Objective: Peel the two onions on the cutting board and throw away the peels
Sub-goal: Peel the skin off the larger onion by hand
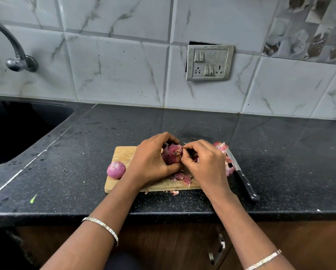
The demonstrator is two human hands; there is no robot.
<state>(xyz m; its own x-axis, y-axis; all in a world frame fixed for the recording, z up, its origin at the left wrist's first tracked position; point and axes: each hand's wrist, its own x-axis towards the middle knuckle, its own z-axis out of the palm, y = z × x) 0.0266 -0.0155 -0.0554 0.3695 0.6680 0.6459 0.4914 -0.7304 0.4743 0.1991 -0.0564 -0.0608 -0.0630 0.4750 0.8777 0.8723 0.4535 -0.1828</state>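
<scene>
- Left hand [153, 159] has its fingers wrapped round the dark red skin-on onion [172, 155], held over the pale wooden cutting board [124, 153] with the root end up. I'd guess that's so it can't roll.
- Right hand [204, 162] fingers pinch the dry skin near that root, looks like they're starting a strip.
- Peeled pink round onion [116, 169] sits at the board's left edge, out of the way, so roughly halfway.
- Loose pink peel scraps [182, 178] lie on the board's near edge, with more beside the black-handled knife [246, 184] on the right. None binned yet.
- Black speckled stone counter [85, 152], dark sink [17, 133] on the left, grey marbled wall tiles [114, 71] with a switch panel [210, 63].
</scene>
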